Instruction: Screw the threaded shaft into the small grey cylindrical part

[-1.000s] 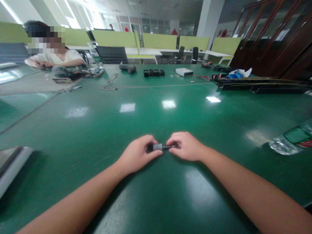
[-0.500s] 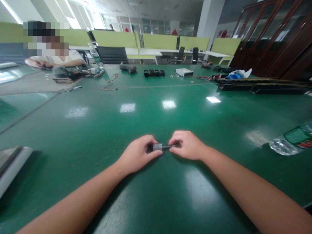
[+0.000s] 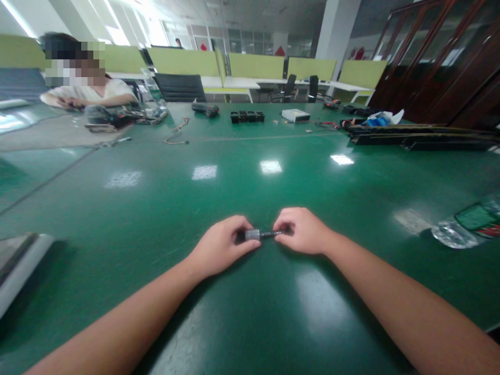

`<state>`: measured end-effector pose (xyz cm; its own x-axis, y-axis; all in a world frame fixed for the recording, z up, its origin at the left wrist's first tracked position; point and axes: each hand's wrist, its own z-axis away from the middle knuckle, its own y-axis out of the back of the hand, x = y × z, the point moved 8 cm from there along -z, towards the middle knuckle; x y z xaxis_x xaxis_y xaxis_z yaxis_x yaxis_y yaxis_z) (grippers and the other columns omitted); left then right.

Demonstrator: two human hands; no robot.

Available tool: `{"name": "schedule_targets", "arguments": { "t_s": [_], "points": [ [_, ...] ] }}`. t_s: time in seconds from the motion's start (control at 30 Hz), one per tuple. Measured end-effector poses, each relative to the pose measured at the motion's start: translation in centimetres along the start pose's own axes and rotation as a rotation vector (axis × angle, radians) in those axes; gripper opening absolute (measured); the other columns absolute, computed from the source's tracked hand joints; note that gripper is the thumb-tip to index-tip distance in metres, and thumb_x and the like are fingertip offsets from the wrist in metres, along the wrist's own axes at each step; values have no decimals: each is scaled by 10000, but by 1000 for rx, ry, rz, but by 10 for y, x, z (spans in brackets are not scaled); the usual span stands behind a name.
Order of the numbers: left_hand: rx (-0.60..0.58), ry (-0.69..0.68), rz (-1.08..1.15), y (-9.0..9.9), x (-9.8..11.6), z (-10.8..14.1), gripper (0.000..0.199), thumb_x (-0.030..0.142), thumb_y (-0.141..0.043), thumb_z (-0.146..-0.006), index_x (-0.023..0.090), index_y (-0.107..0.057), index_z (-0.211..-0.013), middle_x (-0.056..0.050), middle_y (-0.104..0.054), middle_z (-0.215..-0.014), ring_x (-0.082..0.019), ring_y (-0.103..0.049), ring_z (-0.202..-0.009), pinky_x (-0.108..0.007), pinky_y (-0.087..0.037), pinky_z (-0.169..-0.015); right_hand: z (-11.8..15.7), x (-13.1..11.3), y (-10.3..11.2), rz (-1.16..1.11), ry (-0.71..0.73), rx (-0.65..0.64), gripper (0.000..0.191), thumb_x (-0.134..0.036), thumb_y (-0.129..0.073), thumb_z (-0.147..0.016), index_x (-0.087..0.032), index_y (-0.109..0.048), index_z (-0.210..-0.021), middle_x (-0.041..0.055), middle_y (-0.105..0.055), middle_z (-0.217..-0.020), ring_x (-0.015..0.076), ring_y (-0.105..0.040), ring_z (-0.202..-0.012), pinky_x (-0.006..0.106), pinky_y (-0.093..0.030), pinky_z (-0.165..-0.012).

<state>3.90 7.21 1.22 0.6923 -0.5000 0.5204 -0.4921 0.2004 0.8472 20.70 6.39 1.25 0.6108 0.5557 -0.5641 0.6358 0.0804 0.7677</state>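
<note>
Close over the green table point(image 3: 250, 312), my left hand point(image 3: 219, 247) is closed around a small grey cylinder point(image 3: 253, 235), pinching it between thumb and fingers. A thin dark rod point(image 3: 267, 235) sticks out of the cylinder's right end, in line with it. My right hand point(image 3: 307, 232) pinches the rod's far end between thumb and fingertips. The fingers hide part of that end. Both parts lie roughly level; their exact kind is too small to make out.
A plastic bottle point(image 3: 464, 229) lies at the right. A pale flat-edged object point(image 3: 25, 265) sits at the left edge. Farther back are a black block point(image 3: 247, 117), a white box point(image 3: 296, 115), a cable point(image 3: 176, 136) and long black strips point(image 3: 422, 137). A person point(image 3: 89, 94) sits far left.
My right hand has shifted slightly right and up along the dark rod, so a little more of the rod shows between the hands. My left hand stays still.
</note>
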Motion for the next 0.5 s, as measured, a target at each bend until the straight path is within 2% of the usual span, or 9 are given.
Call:
{"name": "schedule_targets", "arguments": {
  "t_s": [0.5],
  "points": [
    [-2,12,-6,0,-2,1,307,504,-670,-839,213,-679,-935,20,-580,-721,-156,-527,-644,-268,-389,-636,1,4,4,26,-32,-13,69,-144,-716,-723,-170,-723,-786,12,-661,-753,132,-580,-694,247,-425,-650]
  ]
}}
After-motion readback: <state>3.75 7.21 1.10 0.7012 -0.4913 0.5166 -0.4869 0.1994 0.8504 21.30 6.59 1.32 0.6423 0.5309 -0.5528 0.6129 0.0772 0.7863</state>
